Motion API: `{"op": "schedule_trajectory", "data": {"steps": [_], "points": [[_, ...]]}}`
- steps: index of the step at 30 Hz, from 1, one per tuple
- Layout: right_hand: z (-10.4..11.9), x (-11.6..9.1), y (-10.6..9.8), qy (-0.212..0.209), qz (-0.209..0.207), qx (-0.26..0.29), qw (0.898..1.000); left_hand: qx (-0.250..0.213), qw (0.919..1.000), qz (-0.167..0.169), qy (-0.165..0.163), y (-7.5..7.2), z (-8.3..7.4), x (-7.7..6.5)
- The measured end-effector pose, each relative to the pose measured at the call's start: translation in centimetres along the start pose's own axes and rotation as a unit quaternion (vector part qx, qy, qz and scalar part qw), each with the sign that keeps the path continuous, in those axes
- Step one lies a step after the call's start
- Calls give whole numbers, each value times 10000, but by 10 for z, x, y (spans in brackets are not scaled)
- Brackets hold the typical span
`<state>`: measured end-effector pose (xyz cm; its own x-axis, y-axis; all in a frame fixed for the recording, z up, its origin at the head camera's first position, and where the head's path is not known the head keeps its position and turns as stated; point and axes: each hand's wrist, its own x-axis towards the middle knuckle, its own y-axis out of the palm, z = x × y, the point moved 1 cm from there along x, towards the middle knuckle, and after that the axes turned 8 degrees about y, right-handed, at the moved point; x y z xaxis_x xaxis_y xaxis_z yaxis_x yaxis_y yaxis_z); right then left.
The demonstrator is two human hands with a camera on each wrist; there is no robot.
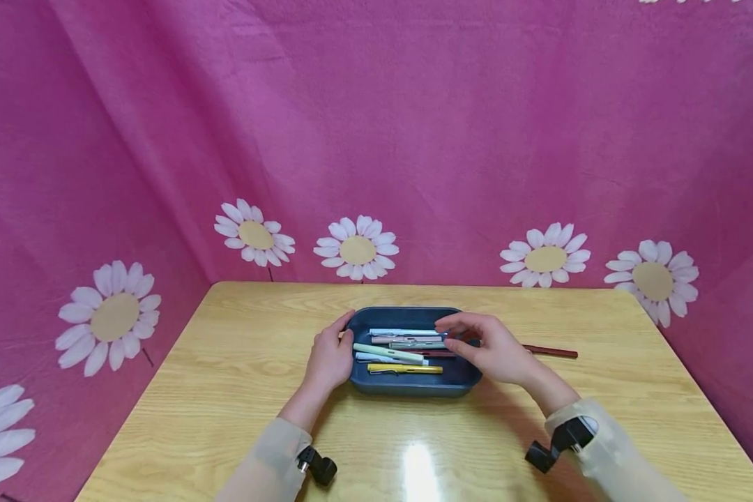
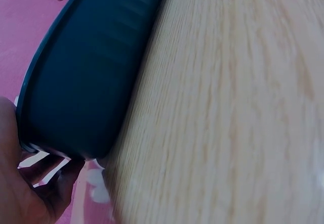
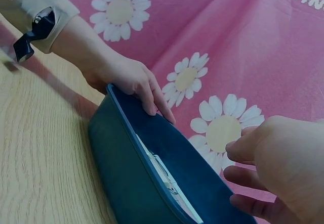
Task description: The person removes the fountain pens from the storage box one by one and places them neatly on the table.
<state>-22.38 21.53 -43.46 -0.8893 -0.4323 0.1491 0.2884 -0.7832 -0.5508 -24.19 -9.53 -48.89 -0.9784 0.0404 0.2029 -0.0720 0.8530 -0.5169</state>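
A dark blue tray [image 1: 414, 391] stands on the table, holding several pens. Among them are a yellow pen [image 1: 408, 369], a pale green pen [image 1: 385, 352], a pink pen [image 1: 383, 340] and a dark red one partly covered by others. At the tray's left end my left hand [image 1: 328, 359] grips the rim, thumb on the inner side and fingers round the outside, as the left wrist view shows too. My right hand [image 1: 492, 348] hovers over the tray's right end, fingers loosely bent, thumb apart, nothing between them.
Right of the tray a dark red pen [image 1: 552, 351] lies on the wooden table [image 1: 257, 335], its left end hidden by the right hand. A pink cloth [image 1: 414, 139] with daisies hangs behind and along both sides.
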Motion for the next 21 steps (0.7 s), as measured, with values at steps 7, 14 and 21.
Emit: {"op": "schedule_trajectory", "data": {"steps": [7, 14, 21], "points": [[1, 4, 6, -34, 105, 12, 9999, 116, 9999, -6, 123, -1, 2, 0], [-2, 11, 10, -90, 165, 88, 9998, 143, 9998, -30, 128, 0, 1, 1], [-4, 18, 17, -32, 234, 112, 9997, 92, 9999, -37, 59, 0, 0, 2]]}}
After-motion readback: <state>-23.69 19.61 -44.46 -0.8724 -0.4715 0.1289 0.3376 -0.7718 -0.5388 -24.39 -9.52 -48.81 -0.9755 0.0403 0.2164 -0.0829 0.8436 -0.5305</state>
